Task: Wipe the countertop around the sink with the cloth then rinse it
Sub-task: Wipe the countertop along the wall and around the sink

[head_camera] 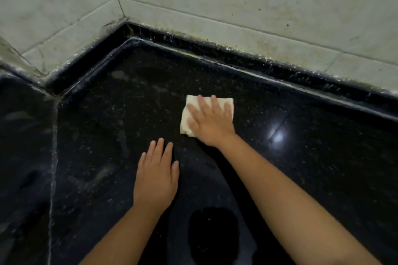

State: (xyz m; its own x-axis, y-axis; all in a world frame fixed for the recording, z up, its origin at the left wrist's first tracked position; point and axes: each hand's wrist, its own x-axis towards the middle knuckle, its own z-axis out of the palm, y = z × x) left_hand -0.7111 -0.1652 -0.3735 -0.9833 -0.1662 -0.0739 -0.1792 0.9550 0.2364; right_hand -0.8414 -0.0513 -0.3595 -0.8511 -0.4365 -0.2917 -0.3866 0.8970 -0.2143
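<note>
The wiping step looks under way: the right hand (212, 123), fingers spread flat, presses the folded cream cloth (187, 114) onto the glossy black speckled stone counter (301, 168) near the tiled wall, the left hand (156, 175) rests spread alongside, and next comes sweeping unwiped areas, the sink being out of view.

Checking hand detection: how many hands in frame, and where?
2. The right hand presses flat on the cloth toward the back of the countertop. The left hand rests flat on bare counter, nearer the camera. None hidden.

Black speckled countertop (301, 157) bears a folded pale cloth (187, 118) and left hand (155, 176).
</note>
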